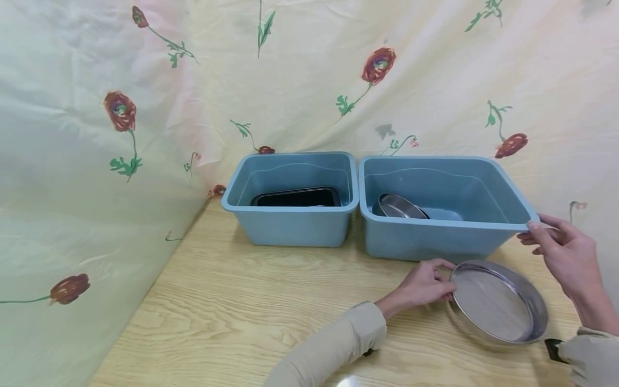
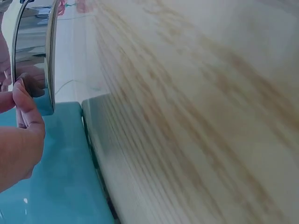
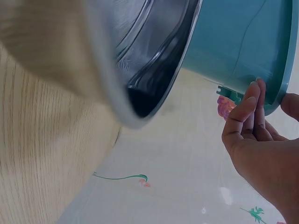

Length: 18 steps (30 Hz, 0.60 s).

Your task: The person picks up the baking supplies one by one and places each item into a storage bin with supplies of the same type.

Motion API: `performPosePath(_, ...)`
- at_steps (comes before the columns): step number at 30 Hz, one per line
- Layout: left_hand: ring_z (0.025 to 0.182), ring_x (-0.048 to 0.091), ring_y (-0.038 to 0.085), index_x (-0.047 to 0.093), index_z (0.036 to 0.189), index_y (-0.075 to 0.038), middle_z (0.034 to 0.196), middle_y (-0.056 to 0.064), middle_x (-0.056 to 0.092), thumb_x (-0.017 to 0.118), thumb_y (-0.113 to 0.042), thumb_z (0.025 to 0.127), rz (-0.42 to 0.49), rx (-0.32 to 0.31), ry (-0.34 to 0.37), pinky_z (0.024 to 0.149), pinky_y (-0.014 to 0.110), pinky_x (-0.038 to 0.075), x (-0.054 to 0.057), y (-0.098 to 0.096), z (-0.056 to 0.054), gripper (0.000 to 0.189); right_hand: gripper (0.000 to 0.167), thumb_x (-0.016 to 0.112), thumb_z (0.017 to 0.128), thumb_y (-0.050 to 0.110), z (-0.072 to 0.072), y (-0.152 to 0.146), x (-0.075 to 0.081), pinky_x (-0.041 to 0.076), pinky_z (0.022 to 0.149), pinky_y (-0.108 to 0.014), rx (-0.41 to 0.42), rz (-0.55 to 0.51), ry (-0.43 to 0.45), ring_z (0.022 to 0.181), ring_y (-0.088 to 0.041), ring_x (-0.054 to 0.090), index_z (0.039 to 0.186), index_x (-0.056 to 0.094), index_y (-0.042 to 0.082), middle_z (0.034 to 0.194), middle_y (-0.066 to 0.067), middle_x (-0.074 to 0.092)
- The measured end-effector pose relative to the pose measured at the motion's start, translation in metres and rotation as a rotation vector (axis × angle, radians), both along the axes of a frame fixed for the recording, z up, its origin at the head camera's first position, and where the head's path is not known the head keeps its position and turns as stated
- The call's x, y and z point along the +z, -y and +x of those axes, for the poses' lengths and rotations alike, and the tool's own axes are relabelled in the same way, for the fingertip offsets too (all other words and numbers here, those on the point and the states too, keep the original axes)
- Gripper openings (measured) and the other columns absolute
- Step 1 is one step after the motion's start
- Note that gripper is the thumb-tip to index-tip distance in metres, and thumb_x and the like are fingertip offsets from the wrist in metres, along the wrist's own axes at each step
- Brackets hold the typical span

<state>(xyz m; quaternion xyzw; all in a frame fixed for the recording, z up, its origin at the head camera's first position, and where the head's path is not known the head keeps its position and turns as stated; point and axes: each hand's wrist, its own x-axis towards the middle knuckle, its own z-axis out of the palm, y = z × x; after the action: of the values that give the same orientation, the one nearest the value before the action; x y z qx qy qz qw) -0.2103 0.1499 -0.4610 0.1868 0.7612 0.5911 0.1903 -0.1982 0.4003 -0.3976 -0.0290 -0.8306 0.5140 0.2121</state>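
My left hand (image 1: 425, 285) pinches the rim of a round, shiny metal cake pan (image 1: 493, 306) at its left side. The pan tilts with its inside showing, in front of the right blue bin (image 1: 425, 239). In the left wrist view, the pan's wall (image 2: 35, 46) mirrors the fingers. My right hand (image 1: 568, 255) grips that bin's front right corner, thumb on top of the rim and fingers below. From the right wrist, the hand (image 3: 261, 135) shows at the bin's edge, with the pan (image 3: 163, 60) close by.
Inside the right bin lie smaller round metal pans (image 1: 398, 207) at its left end. A second blue bin (image 1: 295, 228) stands just left of it, holding a dark rectangular baking pan (image 1: 297, 199). Behind the wooden table (image 1: 232, 301) hangs a flowered cloth (image 1: 290, 80), also along the left side.
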Motion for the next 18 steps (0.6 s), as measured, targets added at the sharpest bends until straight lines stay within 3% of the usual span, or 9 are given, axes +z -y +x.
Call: performPosePath(18, 0.053, 0.059, 0.003, 0.066, 0.126, -0.005, 0.065, -0.005, 0.064, 0.068, 0.007, 0.092, 0.104, -0.001, 0.038, 0.057, 0.023, 0.057, 0.002, 0.014, -0.004, 0.037, 0.030, 0.056, 0.107, 0.011, -0.001, 0.001, 0.002, 0.046, 0.058, -0.010, 0.009, -0.049, 0.019, 0.070, 0.011, 0.063, 0.112, 0.056, 0.041, 0.081, 0.028, 0.068)
